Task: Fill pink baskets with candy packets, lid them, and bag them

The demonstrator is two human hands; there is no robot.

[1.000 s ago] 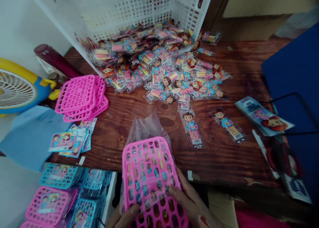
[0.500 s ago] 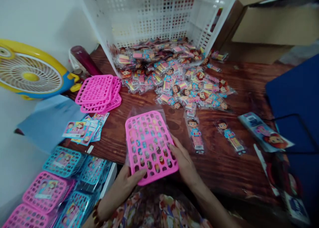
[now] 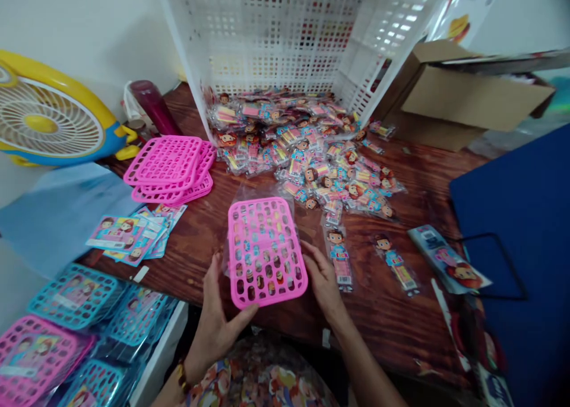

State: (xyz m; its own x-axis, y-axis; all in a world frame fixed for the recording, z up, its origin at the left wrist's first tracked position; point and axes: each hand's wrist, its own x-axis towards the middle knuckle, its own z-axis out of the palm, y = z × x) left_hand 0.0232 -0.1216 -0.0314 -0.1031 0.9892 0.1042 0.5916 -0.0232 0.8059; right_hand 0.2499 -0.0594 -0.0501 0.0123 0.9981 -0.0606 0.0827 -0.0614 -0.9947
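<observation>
Left hand (image 3: 218,324) spread, thumb (image 3: 243,319) pointing inward, right hand (image 3: 324,285) opposite, fingers (image 3: 316,255) slightly bent, forearms (image 3: 367,362) converging forward

Crate (image 3: 285,45) at back of surface (image 3: 392,330), packets (image 3: 298,161) in it and before it. Basket (image 3: 268,251) front center, between left hand (image 3: 218,324) and right hand (image 3: 324,282). Lid stack (image 3: 169,165) left, cards (image 3: 129,236) before it, bottle (image 3: 154,107) behind, fan (image 3: 44,122) farther left. Box (image 3: 472,101) right of crate.

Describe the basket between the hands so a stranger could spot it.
Below the white crate and its heaped packets, look between the left hand and right hand. There is a pink basket in clear plastic; unlike the baskets at lower left, its top shows no card.
</observation>
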